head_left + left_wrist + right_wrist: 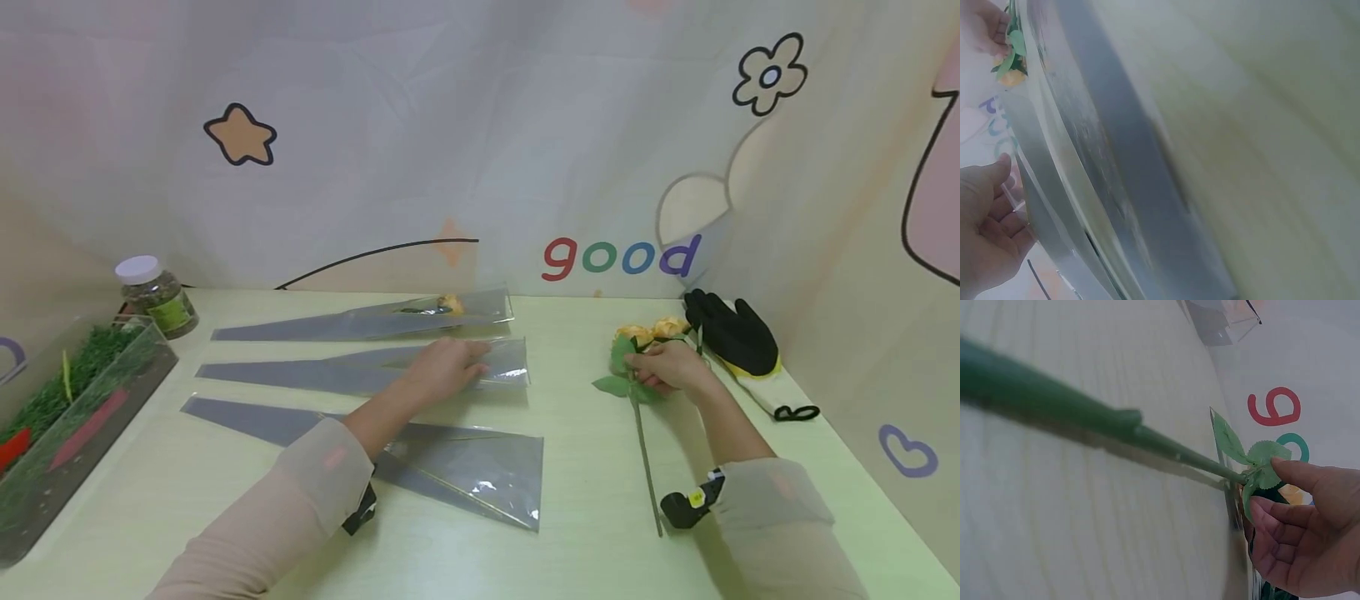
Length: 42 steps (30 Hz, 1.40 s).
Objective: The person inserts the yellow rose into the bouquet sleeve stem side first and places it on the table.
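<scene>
While the long-stemmed yellow flower (622, 354) is pinched by R hand (671, 365), right of the middle tapered grey-clear plastic sleeve (345, 375), the latter's prob. best steadied lightly w/ L hand (441, 367), thumb & fingers apart.

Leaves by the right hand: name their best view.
The right wrist view: the leaves appear large, toothed edges showing. The head view shows them smaller, partly covered by the right hand; the left wrist view, small near the upper left corner.
</scene>
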Motion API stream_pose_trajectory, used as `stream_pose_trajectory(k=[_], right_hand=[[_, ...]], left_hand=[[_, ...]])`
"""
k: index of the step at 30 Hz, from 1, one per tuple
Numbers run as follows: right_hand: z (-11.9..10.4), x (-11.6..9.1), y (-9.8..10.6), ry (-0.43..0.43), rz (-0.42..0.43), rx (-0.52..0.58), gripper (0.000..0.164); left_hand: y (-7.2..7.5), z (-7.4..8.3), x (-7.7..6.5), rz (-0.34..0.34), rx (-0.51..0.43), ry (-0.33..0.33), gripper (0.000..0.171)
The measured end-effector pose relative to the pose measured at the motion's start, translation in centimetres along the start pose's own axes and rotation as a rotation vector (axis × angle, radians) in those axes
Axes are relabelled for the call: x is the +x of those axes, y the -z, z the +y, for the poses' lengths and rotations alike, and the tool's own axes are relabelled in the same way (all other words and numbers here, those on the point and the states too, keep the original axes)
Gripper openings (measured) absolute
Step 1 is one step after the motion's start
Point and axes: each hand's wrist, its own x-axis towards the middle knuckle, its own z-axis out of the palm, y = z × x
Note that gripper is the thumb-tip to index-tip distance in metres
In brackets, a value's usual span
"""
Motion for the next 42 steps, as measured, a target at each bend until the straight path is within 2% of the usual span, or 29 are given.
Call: stream_pose_trajectory(k=[8, 12, 16, 26, 37, 39, 42], right_hand=[[0.1, 0.7, -0.5, -0.002, 0.033, -0.044, 0.021], [0.0, 0.7, -0.6, -0.001, 0.047, -0.036, 0.029], [-0.3, 0.3, -0.5, 0.027, 0.048, 0.024, 0.037], [-1.3, -0.3, 0.8, 0.070, 0.045, 0.197, 0.042], [-2.6, -1.0, 1.7, 0.077, 0.182, 0.575, 0.051], [-2.8, -1.2, 1.8, 0.074, 0.220, 0.696, 0.044], [-3.1, -1.4, 1.8, 0.068, 0.283, 0.893, 0.024]], left_hand=[[0.0, 0.0, 0.0, 0.011, -0.007, -0.004, 0.038], [-0.1, 0.1, 0.0, 0.006, -0.006, -0.001, 0.039], [0.0, 0.1, 0.0, 0.012, -0.009, -0.001, 0.038], [0.0, 0.0, 0.1, 0.011, -0.018, -0.001, 0.039], [0.0, 0.0, 0.3, 0.014, -0.018, 0.011, 0.039], [0.0, 0.0, 0.3, 0.010, -0.026, 0.014, 0.039], [0.0, 0.0, 0.3, 0.009, -0.029, 0.012, 0.039]])
